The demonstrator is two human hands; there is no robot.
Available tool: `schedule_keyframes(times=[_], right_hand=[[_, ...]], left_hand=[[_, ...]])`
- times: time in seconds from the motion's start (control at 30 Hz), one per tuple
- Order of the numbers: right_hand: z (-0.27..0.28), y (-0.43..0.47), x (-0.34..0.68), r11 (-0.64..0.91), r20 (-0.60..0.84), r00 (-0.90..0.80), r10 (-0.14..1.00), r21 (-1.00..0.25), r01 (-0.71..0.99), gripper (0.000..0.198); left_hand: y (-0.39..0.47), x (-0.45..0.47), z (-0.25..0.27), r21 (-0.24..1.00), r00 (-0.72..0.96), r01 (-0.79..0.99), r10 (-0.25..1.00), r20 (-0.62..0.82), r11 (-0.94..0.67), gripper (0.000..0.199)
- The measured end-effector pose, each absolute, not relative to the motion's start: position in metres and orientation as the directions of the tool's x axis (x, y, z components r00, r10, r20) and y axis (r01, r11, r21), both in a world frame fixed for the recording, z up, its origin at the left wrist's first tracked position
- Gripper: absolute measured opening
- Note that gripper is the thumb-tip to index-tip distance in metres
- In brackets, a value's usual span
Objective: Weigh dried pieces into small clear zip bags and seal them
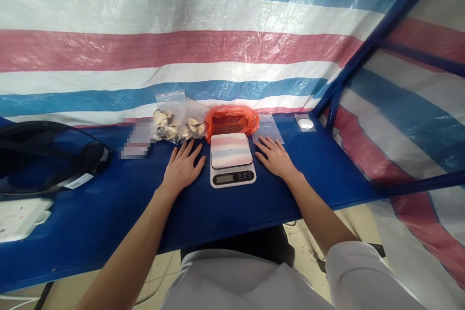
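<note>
My left hand (184, 167) lies flat on the blue table, fingers spread, holding nothing. Its fingertips reach close to clear zip bags (170, 126) of pale dried slices. Flat on the table too, my right hand (275, 156) has its fingers apart, the tips at the edge of a clear plastic zip bag (269, 128). Between the hands sits a white kitchen scale (231, 155) with a shiny square plate, a dark display and several buttons. Right behind the scale stands an open orange plastic bag (232, 118); its dark contents cannot be made out.
On the left are a black headset-like device (90, 160), a white power socket block (23, 218) and a blurred-out packet (138, 140). A white oval object (305, 124) rests on clear plastic at the right. Striped sheeting (181, 48) and a blue frame (363, 53) enclose the table (119, 198).
</note>
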State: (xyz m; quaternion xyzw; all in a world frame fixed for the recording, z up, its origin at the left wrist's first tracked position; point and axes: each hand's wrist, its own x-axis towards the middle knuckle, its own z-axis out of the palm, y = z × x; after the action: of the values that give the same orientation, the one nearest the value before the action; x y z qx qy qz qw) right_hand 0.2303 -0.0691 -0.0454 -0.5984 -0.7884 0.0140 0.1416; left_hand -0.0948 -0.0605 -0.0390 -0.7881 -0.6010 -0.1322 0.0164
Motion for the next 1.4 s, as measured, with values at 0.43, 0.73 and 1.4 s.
schedule_keyframes(times=[0.43,0.73,1.4], right_hand=[[-0.045,-0.069,0.229,0.28,0.215,-0.24,0.947,-0.181,0.943,0.047],[-0.046,-0.07,0.229,0.289,0.232,-0.248,0.941,-0.164,0.943,0.046],[-0.03,-0.059,0.229,0.38,0.343,-0.305,0.889,-0.177,0.908,0.034]], left_hand=[[-0.062,-0.092,-0.038,0.142,0.231,0.953,0.944,0.238,-0.269,0.055],[-0.06,-0.093,-0.04,0.147,0.231,0.951,0.941,0.249,-0.273,0.054],[-0.055,-0.109,-0.002,0.238,0.199,0.88,0.773,0.603,-0.412,0.04]])
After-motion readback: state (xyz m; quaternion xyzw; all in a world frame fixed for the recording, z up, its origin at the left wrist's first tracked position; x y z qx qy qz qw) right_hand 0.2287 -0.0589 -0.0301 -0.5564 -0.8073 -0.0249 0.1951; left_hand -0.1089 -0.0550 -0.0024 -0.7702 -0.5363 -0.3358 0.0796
